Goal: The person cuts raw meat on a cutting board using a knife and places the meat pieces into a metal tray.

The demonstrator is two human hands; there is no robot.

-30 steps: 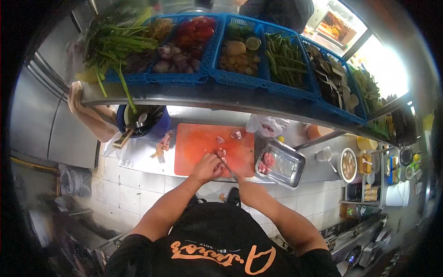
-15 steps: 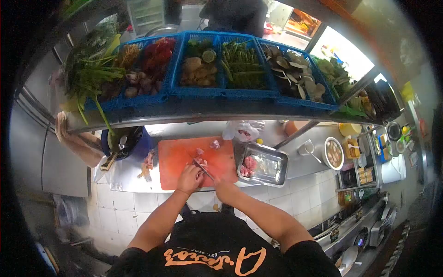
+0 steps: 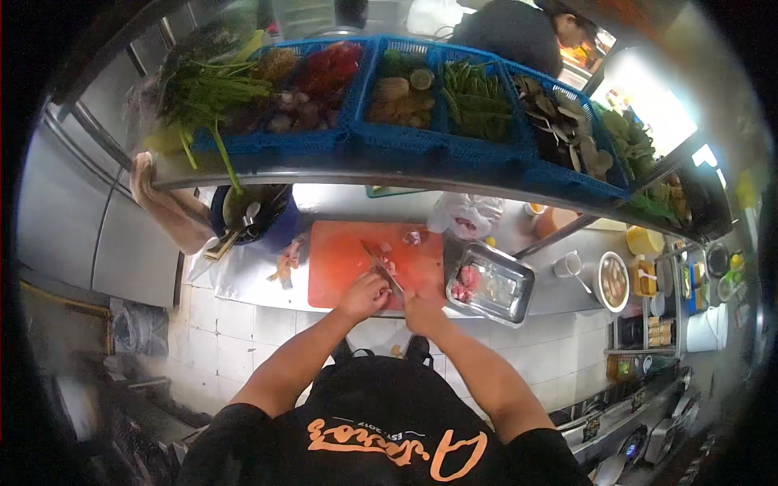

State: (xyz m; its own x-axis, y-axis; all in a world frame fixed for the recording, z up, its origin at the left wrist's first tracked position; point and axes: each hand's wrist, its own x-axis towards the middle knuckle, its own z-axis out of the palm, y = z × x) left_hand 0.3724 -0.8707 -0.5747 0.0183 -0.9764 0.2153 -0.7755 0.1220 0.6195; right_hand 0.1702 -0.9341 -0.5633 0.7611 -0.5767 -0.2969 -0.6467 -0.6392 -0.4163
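On the orange cutting board [image 3: 334, 253], my left hand [image 3: 365, 296] has its fingers curled over a piece of raw meat, largely hidden beneath them. My right hand [image 3: 421, 313] grips a knife [image 3: 383, 266] by the handle. Its blade slants away to the left, close beside my left fingertips. Small cut pieces of meat [image 3: 387, 265] lie along the blade, and another pale pink piece [image 3: 413, 237] rests near the board's far edge. Right of the board, a metal tray [image 3: 519, 301] holds pink meat [image 3: 466, 283] at its left end.
Overhead, a shelf [image 3: 324, 177] carries blue baskets [image 3: 442, 148] of vegetables. A plastic bag [image 3: 470, 212] sits behind the tray; scraps [image 3: 288, 261] lie left of the board, near a dark blue bucket [image 3: 279, 219]. A bowl [image 3: 611, 282] stands far right. Another person [image 3: 510, 36] is beyond the shelf.
The head view has shifted, so the counter and shelf appear farther right and higher. More of the knife blade shows over the board. The person beyond the shelf appears farther right.
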